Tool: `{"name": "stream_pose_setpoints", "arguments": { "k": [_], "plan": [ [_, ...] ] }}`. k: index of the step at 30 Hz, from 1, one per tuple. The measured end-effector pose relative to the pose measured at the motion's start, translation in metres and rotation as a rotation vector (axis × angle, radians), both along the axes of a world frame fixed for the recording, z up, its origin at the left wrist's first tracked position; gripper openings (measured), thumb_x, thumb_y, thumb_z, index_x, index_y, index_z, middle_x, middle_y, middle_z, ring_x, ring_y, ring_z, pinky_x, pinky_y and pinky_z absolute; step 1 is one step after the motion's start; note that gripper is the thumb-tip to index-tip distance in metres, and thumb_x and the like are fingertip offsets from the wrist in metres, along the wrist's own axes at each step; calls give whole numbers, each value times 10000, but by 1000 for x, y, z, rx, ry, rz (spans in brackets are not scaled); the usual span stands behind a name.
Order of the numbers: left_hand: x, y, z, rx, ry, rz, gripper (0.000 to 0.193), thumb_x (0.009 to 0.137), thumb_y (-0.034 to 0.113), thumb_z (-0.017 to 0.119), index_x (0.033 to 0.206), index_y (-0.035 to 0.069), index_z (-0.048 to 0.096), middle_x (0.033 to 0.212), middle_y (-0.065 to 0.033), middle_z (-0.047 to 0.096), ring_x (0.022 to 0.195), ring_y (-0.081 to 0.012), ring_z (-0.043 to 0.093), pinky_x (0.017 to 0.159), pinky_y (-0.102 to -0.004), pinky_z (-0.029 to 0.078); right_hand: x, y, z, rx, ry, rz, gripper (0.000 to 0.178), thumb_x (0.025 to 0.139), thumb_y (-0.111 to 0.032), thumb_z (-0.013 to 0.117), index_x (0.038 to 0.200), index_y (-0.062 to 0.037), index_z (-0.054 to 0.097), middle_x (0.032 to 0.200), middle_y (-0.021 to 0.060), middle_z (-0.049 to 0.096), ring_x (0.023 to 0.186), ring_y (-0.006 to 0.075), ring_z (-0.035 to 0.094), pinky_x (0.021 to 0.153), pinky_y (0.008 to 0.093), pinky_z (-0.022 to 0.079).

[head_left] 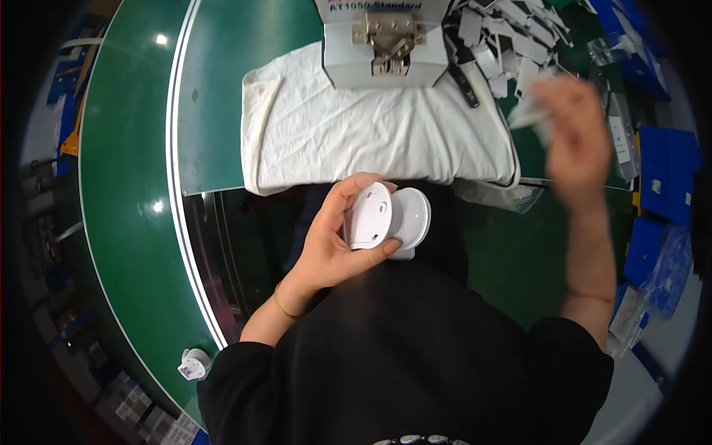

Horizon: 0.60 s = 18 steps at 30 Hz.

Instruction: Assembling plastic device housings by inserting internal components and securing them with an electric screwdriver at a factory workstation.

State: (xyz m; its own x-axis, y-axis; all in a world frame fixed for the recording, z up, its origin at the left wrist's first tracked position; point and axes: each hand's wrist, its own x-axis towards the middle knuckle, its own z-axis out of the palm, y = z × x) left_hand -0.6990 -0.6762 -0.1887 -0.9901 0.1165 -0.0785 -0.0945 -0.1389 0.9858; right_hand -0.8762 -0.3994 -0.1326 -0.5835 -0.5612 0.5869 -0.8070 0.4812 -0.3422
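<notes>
My left hand (326, 248) is closed around a white plastic device (369, 215) in front of my chest. A flat round base with small holes faces up and left, and a second rounded part (415, 219) sits to its right. My right hand (575, 130) is raised at the right, smeared by motion. A blurred whitish thing (525, 113) shows at its fingers and shares their blur; its kind cannot be made out. Behind that hand lies a heap of small white and dark flat pieces (512, 44).
Ahead, a white cloth (356, 133) covers part of the green table (222, 44). On it stands a grey-white machine (337, 59) with a metal hinged clamp (389, 44), beside a dark pen-like tool (466, 85). Another white device (194, 364) rests on the green surface (133, 185) at left. Blue bins (667, 170) line the right.
</notes>
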Motion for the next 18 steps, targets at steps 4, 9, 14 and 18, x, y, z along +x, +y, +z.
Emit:
{"name": "stream_pose_setpoints", "arguments": {
  "k": [4, 9, 14, 18],
  "plan": [
    [15, 0, -21, -119, -5, 53, 730, 671, 49, 841, 1310, 29, 489, 1233, -83, 604, 1168, -182, 565, 1026, -336, 423, 83, -56, -34, -82, -472, 229, 380, 765, 162, 557, 1062, -25, 704, 1031, 136, 567, 814, 225, 582, 683, 285, 459],
    [22, -1, -34, -294, 29, 158, 717, 652, 86, 869, 1287, 37, 539, 1181, -93, 641, 1090, -201, 629, 949, -319, 491, 98, -80, -55, -135, -561, 354, 366, 781, 171, 563, 1064, -17, 699, 996, 114, 558, 747, 186, 545, 637, 264, 443],
    [16, -4, -36, -346, 32, 214, 704, 644, 53, 843, 1287, 48, 556, 1183, -110, 657, 1093, -208, 644, 935, -323, 508, 95, -89, -64, -66, -474, 366, 392, 732, 153, 591, 1067, -18, 700, 972, 118, 571, 785, 219, 579, 655, 300, 475],
    [15, -4, -44, -332, -41, 205, 695, 638, 29, 825, 1283, 50, 567, 1188, -114, 657, 1096, -214, 646, 936, -323, 511, 97, -86, -64, 25, -443, 361, 390, 689, 124, 607, 1042, -8, 707, 953, 121, 580, 809, 238, 594, 666, 321, 489]
  ]
}}
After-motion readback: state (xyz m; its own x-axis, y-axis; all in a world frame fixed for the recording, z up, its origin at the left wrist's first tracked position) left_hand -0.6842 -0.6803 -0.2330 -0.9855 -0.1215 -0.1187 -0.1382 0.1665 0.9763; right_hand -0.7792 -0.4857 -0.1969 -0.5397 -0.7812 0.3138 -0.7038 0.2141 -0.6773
